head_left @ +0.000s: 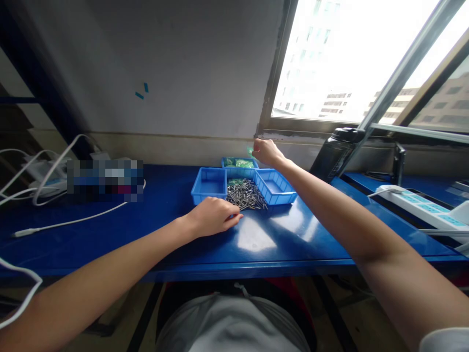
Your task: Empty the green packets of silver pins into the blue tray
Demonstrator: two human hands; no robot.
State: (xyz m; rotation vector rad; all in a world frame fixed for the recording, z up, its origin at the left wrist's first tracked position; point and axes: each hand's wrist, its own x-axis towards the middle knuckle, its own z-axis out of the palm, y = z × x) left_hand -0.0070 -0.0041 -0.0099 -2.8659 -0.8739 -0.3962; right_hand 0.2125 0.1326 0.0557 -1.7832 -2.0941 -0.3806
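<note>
A pile of small metal screws (pixel 245 194) lies on the blue table (pixel 154 230) between two blue trays. My left hand (pixel 214 215) rests on the table at the pile's near edge, fingers curled, fingertips touching the screws. My right hand (pixel 266 151) reaches to the far blue tray (pixel 239 164) that holds green pieces, and pinches a small green piece (pixel 250 151) above it. The left blue tray (pixel 209 185) and the right blue tray (pixel 275 186) look empty.
A black bottle (pixel 335 152) stands at the right by the window sill. A white power strip (pixel 421 206) lies at the far right. White cables (pixel 66 222) and chargers sit at the left. The grey wall runs close behind the trays.
</note>
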